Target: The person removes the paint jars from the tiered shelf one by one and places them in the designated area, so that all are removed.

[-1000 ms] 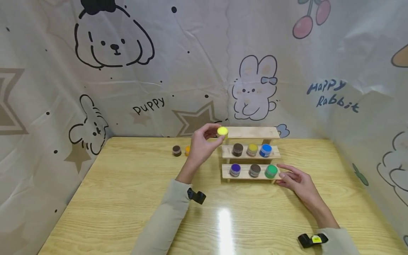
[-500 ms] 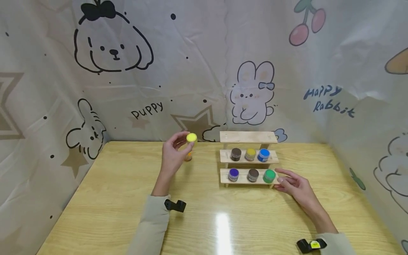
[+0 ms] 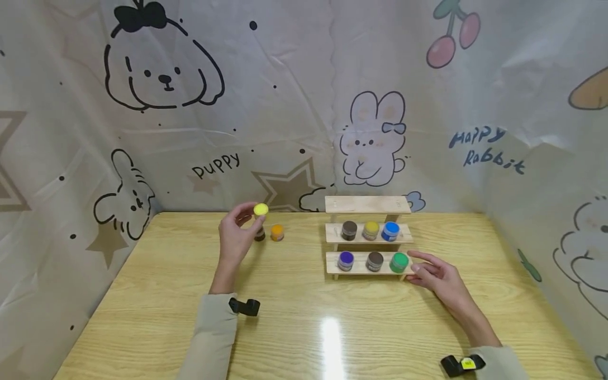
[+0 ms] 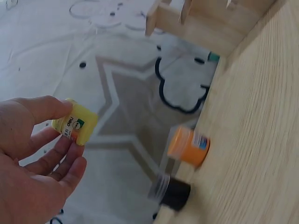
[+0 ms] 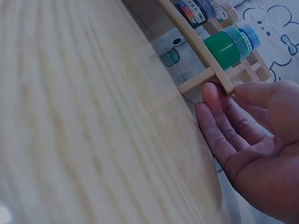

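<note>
My left hand (image 3: 235, 236) pinches a small yellow paint jar (image 4: 74, 122) between thumb and fingers, raised above the table at the back left. Just beyond it on the table stand a dark paint jar (image 4: 175, 192), partly hidden in the head view, and an orange paint jar (image 3: 277, 233). On the right, my right hand (image 3: 439, 277) grips the end of the lowest tier of a three-tier wooden rack (image 3: 368, 203), thumb above and fingers below. Closest to that hand on the rack is a green paint jar (image 5: 225, 49).
The lowest tier also bears a purple jar (image 3: 346, 260) and a brown-lidded jar (image 3: 374, 261). Brown-lidded (image 3: 349, 230), yellow (image 3: 371, 230) and blue (image 3: 390, 231) jars stand on the middle tier. A printed curtain (image 3: 285, 116) hangs behind the wooden table (image 3: 285, 316).
My left hand has moved left, away from the rack's top tier, with the yellow paint jar still held. The orange jar has come back into view. My right hand stays on the rack.
</note>
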{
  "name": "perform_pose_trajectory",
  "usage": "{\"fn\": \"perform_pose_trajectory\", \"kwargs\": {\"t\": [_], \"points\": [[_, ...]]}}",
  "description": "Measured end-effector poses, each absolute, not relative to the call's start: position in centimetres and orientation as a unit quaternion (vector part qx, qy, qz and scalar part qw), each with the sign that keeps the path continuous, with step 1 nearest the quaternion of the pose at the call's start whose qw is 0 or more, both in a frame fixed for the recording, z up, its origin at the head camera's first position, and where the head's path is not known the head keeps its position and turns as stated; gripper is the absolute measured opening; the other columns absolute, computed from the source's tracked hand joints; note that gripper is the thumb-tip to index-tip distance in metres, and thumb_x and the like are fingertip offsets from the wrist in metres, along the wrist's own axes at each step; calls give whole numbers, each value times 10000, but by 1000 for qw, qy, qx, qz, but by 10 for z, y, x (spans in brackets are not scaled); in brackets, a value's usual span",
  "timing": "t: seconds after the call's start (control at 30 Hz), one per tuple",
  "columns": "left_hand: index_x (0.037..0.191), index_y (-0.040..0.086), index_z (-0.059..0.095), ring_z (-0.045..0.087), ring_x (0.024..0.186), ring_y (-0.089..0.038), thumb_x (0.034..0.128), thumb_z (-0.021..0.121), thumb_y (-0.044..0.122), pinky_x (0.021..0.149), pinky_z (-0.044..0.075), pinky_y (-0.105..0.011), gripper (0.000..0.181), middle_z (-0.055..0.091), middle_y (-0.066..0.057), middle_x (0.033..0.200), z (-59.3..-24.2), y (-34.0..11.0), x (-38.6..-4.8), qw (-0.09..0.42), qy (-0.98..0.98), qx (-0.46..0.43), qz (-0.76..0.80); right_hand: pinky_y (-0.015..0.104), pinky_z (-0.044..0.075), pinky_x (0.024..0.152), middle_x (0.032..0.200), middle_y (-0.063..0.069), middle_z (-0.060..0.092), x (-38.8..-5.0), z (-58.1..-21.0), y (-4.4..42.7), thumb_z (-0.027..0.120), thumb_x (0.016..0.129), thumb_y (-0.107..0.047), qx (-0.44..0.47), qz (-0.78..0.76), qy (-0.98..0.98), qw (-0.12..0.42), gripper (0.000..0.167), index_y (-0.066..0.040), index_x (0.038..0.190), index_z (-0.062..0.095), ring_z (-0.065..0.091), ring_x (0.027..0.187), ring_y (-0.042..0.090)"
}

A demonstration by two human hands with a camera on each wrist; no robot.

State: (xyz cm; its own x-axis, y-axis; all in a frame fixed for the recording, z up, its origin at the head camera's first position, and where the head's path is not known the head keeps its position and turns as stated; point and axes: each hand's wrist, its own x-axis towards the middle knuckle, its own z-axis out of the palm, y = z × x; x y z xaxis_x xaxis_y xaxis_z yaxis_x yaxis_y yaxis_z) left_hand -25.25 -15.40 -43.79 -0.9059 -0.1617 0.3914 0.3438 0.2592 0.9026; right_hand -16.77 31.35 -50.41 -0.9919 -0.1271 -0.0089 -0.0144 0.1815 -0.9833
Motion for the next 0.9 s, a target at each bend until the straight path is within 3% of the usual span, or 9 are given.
{"fn": "perform_pose_trajectory", "kwargs": {"t": [0.13, 0.37, 0.47, 0.6, 0.73, 0.9], "points": [[1209, -66, 674, 634, 1128, -338, 883, 769, -44, 1033, 505, -497, 340, 666, -237, 1182, -444, -169, -254, 214, -765, -31, -606, 317, 602, 861, 1193, 5, 734, -169, -504, 312, 599, 1059, -209, -45, -632, 773, 42, 523, 60, 1484, 458, 738, 978, 181], [1228, -172, 618, 584, 1200, -457, 885, 721, -120, 1069, 465, -552, 362, 611, -357, 1235, -446, -188, -250, 195, -767, -7, -612, 327, 599, 872, 1178, -18, 738, -171, -507, 308, 609, 1055, -229, -38, -633, 772, 51, 532, 48, 1485, 466, 737, 982, 183], [1238, -161, 621, 589, 1200, -420, 897, 720, -100, 1072, 464, -545, 361, 615, -336, 1251, -454, -196, -251, 180, -766, 12, -618, 324, 601, 865, 1171, -5, 742, -170, -506, 308, 613, 1054, -229, -38, -631, 773, 51, 533, 49, 1484, 467, 739, 977, 180], [1233, -107, 655, 614, 1174, -347, 905, 742, -51, 1028, 524, -372, 344, 643, -277, 1242, -471, -207, -257, 171, -768, 41, -616, 324, 600, 865, 1168, 65, 742, -169, -504, 309, 609, 1055, -228, -43, -627, 776, 48, 533, 47, 1488, 464, 739, 978, 181], [1206, -114, 670, 636, 1150, -397, 895, 755, -52, 872, 541, -143, 328, 651, -305, 1214, -482, -213, -263, 170, -768, 54, -616, 317, 599, 864, 1155, 70, 744, -169, -503, 310, 607, 1056, -231, -43, -623, 780, 44, 539, 49, 1493, 457, 738, 977, 181], [1195, -140, 667, 633, 1149, -427, 880, 752, -84, 803, 514, -74, 331, 645, -338, 1220, -487, -214, -264, 157, -763, 69, -624, 319, 600, 864, 1148, 24, 750, -168, -503, 314, 607, 1056, -223, -41, -625, 778, 44, 542, 58, 1492, 450, 739, 977, 179]]}}
